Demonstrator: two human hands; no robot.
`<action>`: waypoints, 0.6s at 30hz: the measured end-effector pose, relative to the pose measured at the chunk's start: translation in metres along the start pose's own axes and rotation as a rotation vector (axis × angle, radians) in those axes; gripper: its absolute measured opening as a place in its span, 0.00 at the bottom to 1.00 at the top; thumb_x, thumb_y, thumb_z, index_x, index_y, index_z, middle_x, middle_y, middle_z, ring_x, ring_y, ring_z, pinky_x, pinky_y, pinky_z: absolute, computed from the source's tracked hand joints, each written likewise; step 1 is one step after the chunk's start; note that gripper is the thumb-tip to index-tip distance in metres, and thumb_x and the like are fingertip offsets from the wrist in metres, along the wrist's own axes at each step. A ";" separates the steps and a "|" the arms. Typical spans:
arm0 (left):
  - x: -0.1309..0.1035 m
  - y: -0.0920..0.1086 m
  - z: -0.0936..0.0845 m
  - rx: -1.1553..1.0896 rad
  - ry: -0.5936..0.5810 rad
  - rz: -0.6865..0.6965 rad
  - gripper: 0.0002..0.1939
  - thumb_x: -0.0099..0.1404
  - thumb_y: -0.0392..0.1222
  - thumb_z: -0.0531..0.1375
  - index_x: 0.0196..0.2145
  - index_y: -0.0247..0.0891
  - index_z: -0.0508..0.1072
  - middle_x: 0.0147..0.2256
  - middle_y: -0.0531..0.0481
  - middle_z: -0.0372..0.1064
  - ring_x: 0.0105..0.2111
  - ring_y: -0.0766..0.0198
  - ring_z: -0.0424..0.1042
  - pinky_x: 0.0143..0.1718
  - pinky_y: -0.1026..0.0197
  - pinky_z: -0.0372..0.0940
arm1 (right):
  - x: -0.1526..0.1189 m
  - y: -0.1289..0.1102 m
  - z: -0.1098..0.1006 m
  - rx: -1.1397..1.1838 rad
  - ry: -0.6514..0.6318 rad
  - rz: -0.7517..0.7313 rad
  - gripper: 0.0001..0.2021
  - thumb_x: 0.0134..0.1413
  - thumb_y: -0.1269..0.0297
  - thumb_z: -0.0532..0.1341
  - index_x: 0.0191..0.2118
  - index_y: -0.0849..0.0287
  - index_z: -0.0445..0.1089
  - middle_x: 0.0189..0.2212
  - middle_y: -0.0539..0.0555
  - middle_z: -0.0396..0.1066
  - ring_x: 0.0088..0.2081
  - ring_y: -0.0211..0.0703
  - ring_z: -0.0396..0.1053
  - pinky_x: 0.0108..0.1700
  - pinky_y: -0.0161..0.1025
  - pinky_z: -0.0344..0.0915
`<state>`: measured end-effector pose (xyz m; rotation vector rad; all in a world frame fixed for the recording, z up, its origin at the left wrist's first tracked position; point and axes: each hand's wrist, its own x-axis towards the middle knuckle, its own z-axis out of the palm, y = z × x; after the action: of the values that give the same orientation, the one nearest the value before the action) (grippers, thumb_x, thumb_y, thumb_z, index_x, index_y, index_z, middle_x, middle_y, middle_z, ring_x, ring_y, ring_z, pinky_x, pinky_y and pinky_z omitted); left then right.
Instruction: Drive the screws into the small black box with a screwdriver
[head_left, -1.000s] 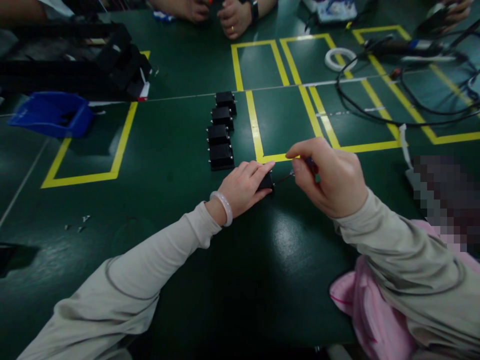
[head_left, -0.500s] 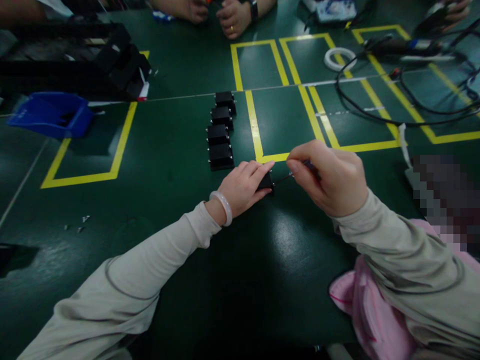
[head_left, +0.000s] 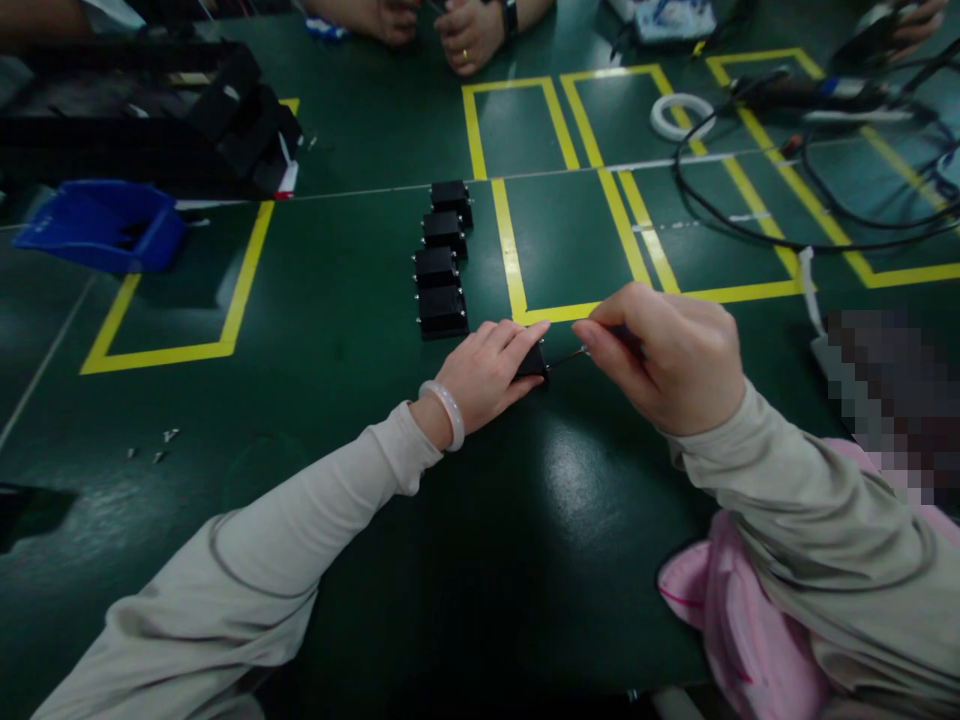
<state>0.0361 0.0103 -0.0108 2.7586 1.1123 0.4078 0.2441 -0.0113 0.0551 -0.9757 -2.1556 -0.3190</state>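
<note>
On the green table, my left hand [head_left: 489, 376] is closed over a small black box [head_left: 534, 366], which it mostly covers. My right hand [head_left: 666, 355] grips a screwdriver by its handle, largely hidden in the fingers. The thin screwdriver shaft [head_left: 568, 358] points left, its tip at a screw on the box's right end. Beyond my left hand stands a row of similar black boxes [head_left: 442, 312] with silvery screws at their ends. Several loose screws [head_left: 159, 456] lie on the table at the left.
A blue scoop-shaped bin [head_left: 105, 232] sits at the left, before a black rack [head_left: 150, 120]. Yellow tape [head_left: 559, 312] marks rectangles. A white tape ring [head_left: 682, 117] and black cable [head_left: 742, 235] lie at the right. Across the table are another person's hands [head_left: 465, 38]. Pink cloth [head_left: 739, 610] hangs near my right sleeve.
My right hand has turned slightly on the screwdriver and shifted a little to the right. My left hand and the black box have stayed in place.
</note>
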 end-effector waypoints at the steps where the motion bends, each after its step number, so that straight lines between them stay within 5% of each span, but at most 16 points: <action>1: 0.000 0.000 0.000 -0.002 0.004 0.001 0.28 0.71 0.45 0.60 0.63 0.29 0.60 0.51 0.37 0.68 0.49 0.50 0.67 0.55 0.49 0.67 | 0.000 -0.001 0.000 0.004 -0.004 0.004 0.12 0.66 0.65 0.56 0.32 0.63 0.71 0.19 0.49 0.67 0.19 0.34 0.62 0.24 0.36 0.56; 5: 0.000 0.000 0.001 -0.011 0.020 0.008 0.29 0.70 0.44 0.61 0.63 0.29 0.60 0.52 0.37 0.68 0.49 0.51 0.67 0.55 0.49 0.67 | 0.001 -0.003 0.000 0.041 -0.007 0.034 0.08 0.63 0.72 0.55 0.38 0.66 0.73 0.23 0.52 0.72 0.22 0.35 0.66 0.26 0.35 0.61; 11: 0.001 0.000 -0.001 -0.006 -0.007 -0.006 0.28 0.71 0.44 0.60 0.63 0.30 0.60 0.51 0.37 0.68 0.50 0.50 0.67 0.54 0.49 0.67 | 0.000 0.000 0.000 0.005 0.014 0.003 0.14 0.67 0.62 0.56 0.30 0.61 0.69 0.18 0.49 0.65 0.19 0.34 0.61 0.23 0.37 0.54; 18: 0.001 0.000 0.000 -0.020 -0.014 -0.010 0.28 0.71 0.45 0.59 0.63 0.30 0.59 0.52 0.37 0.67 0.50 0.50 0.67 0.55 0.48 0.66 | 0.000 -0.002 0.000 0.048 -0.015 0.019 0.09 0.66 0.69 0.54 0.37 0.61 0.71 0.23 0.49 0.71 0.22 0.34 0.66 0.27 0.35 0.60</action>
<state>0.0365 0.0106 -0.0107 2.7336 1.1118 0.3951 0.2431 -0.0129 0.0553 -0.9735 -2.1569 -0.2503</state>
